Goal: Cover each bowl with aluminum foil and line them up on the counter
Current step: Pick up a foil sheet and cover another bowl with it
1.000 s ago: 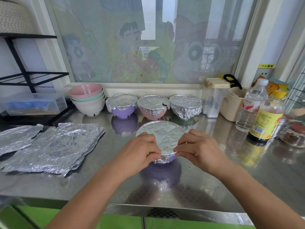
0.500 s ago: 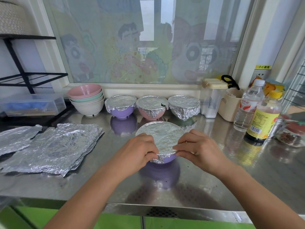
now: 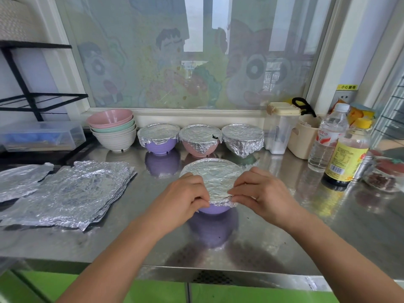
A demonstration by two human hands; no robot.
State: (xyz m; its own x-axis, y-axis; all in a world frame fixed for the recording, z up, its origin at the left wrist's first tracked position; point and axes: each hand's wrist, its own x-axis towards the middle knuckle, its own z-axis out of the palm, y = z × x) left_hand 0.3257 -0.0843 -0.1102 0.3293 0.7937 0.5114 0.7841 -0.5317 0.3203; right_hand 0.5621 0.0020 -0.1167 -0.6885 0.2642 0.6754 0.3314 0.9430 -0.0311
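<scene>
I can read little here: a yellow sticker [image 3: 347, 87] on the wall at the right carries the characters 小心触电, the water bottle [image 3: 328, 136] has a red and white label too small for me to read, and the dark sauce bottle [image 3: 347, 158] just beside it shows a yellow label with a barcode. The purple bowl [image 3: 215, 209] sits on the steel counter [image 3: 328, 226] straight ahead of me. Crinkled foil [image 3: 215, 173] lies flat over its mouth and is crimped along the near rim. My left hand [image 3: 183, 193] and right hand [image 3: 262, 193] curl in from either side, fingertips pinching that near foil edge against the rim, and they hide the bowl's flanks. Behind it, along the window ledge, three foil-covered bowls [image 3: 197, 138] stand side by side, the middle one with a small tear. Left of them is a stack of bare bowls [image 3: 113, 132], and spare foil sheets [image 3: 72, 193] lie piled at the far left.
</scene>
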